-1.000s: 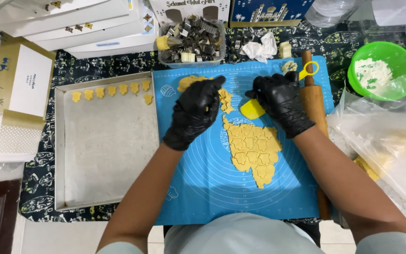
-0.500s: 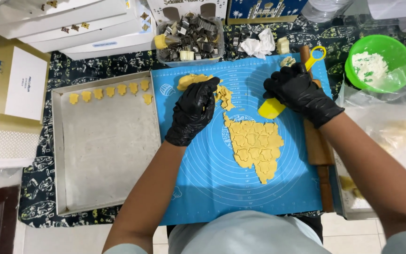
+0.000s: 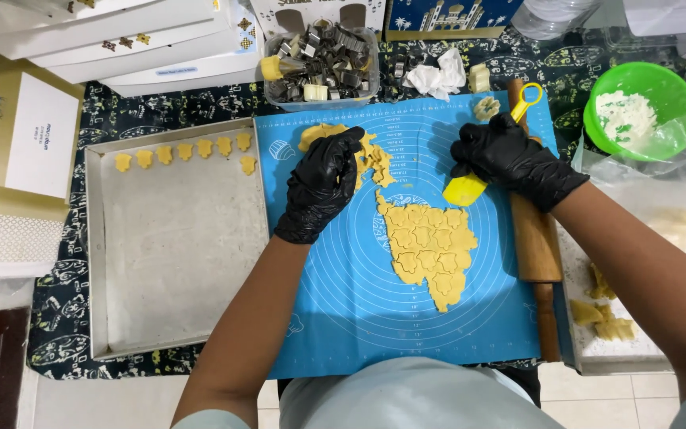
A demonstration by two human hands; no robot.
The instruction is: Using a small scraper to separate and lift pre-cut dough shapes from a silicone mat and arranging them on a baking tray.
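Under left-hand fingers (image 3: 335, 155), dough scraps (image 3: 371, 159)

One head-worn camera is looking almost straight down from close above the table (image 3: 9, 397), facing away from the wearer's body at 6 o'clock. The blue mat (image 3: 343, 318) is filling the centre, a metal tray (image 3: 97, 262) sitting at 9 o'clock, a green bowl (image 3: 660, 83) at 2 o'clock.

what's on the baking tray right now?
The baking tray holds a row of small cut dough shapes along its far edge, one more just below the row's right end. The rest is bare metal. Nothing covers it.
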